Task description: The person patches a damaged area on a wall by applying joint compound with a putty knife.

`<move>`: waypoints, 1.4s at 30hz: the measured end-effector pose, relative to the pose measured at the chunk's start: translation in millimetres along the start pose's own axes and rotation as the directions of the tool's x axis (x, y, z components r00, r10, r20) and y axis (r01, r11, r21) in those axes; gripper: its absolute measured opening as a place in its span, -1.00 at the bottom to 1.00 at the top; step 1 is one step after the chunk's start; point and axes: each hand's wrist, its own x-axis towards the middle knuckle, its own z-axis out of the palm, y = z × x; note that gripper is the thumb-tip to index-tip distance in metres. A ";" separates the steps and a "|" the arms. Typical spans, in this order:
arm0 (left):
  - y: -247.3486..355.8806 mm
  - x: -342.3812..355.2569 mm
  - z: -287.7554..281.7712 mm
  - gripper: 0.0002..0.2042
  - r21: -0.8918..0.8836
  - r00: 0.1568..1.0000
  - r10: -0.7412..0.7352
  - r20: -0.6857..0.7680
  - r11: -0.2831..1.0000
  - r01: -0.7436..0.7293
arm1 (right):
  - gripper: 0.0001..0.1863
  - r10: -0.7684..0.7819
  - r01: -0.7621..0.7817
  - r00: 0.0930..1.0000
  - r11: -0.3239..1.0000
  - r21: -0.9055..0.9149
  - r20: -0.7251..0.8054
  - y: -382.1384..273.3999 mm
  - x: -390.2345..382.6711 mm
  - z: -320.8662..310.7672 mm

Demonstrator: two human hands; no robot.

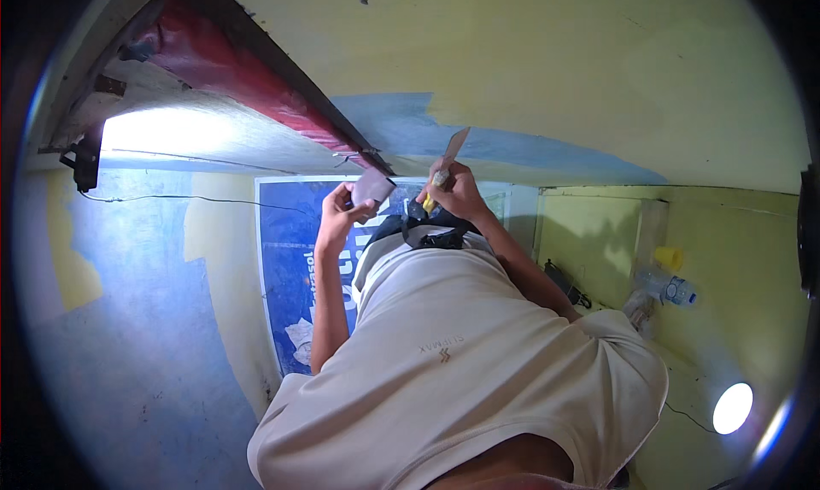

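My left hand (338, 220) is closed on a flat, grey rectangular plate (372, 187), gripping it by its lower edge with the thumb in front. The plate's exact kind is not clear. My right hand (462, 194) wraps around a putty knife (456, 146) with a yellow handle. Its thin blade points up and away from me, and pale material sits near the blade's base. Both hands are in front of my waist, with a small gap between the two tools. Neither tool visibly touches the wall.
Ahead is a yellow wall (547, 54) with a blue band. A dark-edged red strip (248, 84) slants down from upper left. Below lies a blue printed sheet (286, 259). A plastic bottle (666, 285) and yellow cup (669, 258) are at right, near a glowing round lamp (733, 408).
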 end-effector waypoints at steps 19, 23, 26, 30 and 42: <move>-0.2 -6.3 4.6 -0.79 0.109 0.984 -0.041 -0.175 0.992 0.061 | -0.52 -0.086 0.175 0.932 0.957 0.231 -0.352 66.4 59.3 34.1; 5.5 -7.4 6.4 -0.87 0.185 0.982 -0.021 -0.188 0.981 0.057 | -0.51 -0.079 0.158 0.952 0.954 0.256 -0.295 55.5 52.0 32.3; 12.6 -2.2 6.0 -0.84 0.250 0.979 -0.027 -0.200 0.965 0.078 | -0.47 -0.110 0.158 0.933 0.981 0.116 -0.341 71.1 52.9 22.2; 8.7 1.1 2.5 -0.75 0.237 0.988 0.034 -0.150 0.971 0.002 | -0.50 -0.101 0.194 0.946 0.937 0.290 -0.307 52.3 54.6 38.8; 5.6 -0.6 12.0 -0.77 0.216 0.998 -0.024 -0.062 0.976 0.037 | -0.46 -0.086 0.137 0.942 0.981 0.136 -0.324 75.2 53.5 27.7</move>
